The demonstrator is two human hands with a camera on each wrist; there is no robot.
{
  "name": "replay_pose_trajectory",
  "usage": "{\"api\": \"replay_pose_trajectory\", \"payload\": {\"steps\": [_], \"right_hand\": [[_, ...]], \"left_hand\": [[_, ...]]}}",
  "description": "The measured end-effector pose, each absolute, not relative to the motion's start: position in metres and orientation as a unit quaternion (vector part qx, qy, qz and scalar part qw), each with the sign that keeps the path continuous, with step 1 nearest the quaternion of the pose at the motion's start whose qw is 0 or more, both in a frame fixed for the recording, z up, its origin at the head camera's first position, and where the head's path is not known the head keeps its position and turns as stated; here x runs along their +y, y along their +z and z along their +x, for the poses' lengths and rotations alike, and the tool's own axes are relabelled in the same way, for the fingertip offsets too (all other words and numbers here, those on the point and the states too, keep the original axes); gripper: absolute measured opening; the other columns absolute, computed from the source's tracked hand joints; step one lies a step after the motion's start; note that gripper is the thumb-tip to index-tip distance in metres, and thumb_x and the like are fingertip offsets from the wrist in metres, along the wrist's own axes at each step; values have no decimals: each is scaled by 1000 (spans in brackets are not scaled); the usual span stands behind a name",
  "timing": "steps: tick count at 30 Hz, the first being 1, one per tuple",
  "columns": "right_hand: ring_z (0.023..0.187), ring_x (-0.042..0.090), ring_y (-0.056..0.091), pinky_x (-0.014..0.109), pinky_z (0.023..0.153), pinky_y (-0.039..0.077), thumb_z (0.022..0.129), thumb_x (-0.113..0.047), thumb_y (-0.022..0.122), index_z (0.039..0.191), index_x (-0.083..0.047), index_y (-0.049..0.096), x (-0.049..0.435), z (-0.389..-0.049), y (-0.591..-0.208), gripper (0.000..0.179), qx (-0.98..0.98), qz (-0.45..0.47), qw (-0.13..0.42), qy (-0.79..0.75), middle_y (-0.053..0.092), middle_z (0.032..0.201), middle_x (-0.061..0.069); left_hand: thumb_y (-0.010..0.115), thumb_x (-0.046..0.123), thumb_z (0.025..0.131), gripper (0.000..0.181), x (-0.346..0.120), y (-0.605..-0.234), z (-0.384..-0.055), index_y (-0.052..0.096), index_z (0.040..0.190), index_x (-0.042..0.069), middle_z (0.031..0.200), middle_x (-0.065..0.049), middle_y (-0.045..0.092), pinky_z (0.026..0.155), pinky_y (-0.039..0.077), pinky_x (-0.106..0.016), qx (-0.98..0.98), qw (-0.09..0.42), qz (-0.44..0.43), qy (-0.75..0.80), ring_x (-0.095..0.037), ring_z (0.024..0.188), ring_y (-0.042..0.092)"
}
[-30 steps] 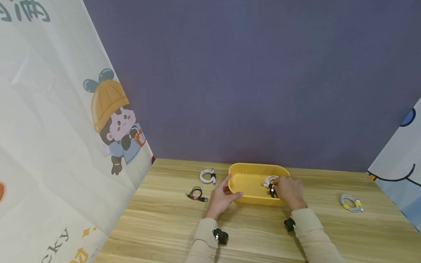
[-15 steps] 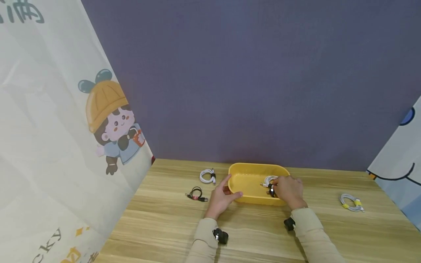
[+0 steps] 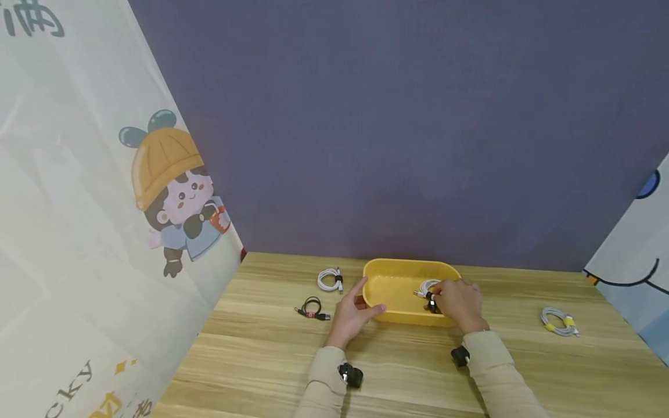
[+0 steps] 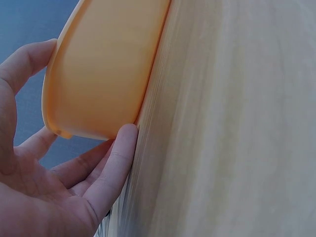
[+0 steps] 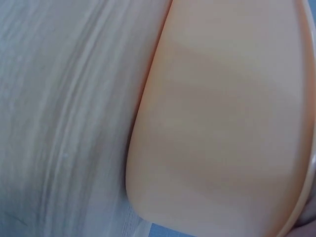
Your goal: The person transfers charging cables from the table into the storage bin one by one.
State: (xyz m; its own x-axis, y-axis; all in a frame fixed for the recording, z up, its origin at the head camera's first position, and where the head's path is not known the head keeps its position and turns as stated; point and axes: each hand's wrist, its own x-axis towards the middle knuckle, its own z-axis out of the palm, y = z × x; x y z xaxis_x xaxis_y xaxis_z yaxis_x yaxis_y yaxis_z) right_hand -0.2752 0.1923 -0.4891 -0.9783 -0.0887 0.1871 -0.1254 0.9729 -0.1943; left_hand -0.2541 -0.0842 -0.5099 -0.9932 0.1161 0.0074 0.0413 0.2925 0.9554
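Observation:
In the head view my left hand (image 3: 349, 318) holds the left end of a yellow plastic tray (image 3: 392, 293), its thumb at the near rim. The left wrist view shows those fingers curved about the tray's rounded end. My right hand (image 3: 460, 302) reaches over the tray's right end, fingertips down inside it at a small coiled black cable (image 3: 432, 306). A white coiled cable (image 3: 427, 286) lies just beside it in the tray. In the right wrist view the tray's outer wall (image 5: 222, 118) hides the cables and nearly all of the hand.
Left of the tray on the wooden table (image 3: 407, 371) lie a white coiled cable (image 3: 329, 280) and a black one with a red tie (image 3: 312, 309). A grey coiled cable with yellow ties (image 3: 559, 323) lies far right. A dark blue panel (image 3: 418, 145) rises behind.
The head view has shifted slightly. Both hands, the tray and the cables look the same as before.

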Motion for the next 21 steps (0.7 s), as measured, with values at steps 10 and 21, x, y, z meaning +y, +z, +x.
{"api": "replay_pose_trajectory", "payload": {"steps": [10, 21], "right_hand": [[77, 30, 69, 50, 73, 41, 90, -21, 74, 96, -18, 82, 191, -275, -489, 10, -988, 44, 91, 119, 78, 89, 8], [76, 29, 68, 50, 72, 42, 91, -21, 74, 96, -17, 81, 191, -276, -488, 9, -988, 37, 78, 127, 78, 88, 7]], "left_hand": [[87, 38, 81, 88, -85, -510, -254, 43, 157, 29, 122, -14, 73, 79, 56, -24, 806, 28, 48, 589, -12, 101, 68], [88, 39, 80, 89, -85, -511, -255, 43, 156, 30, 123, -13, 73, 79, 56, -25, 808, 27, 46, 587, -12, 101, 68]]}}
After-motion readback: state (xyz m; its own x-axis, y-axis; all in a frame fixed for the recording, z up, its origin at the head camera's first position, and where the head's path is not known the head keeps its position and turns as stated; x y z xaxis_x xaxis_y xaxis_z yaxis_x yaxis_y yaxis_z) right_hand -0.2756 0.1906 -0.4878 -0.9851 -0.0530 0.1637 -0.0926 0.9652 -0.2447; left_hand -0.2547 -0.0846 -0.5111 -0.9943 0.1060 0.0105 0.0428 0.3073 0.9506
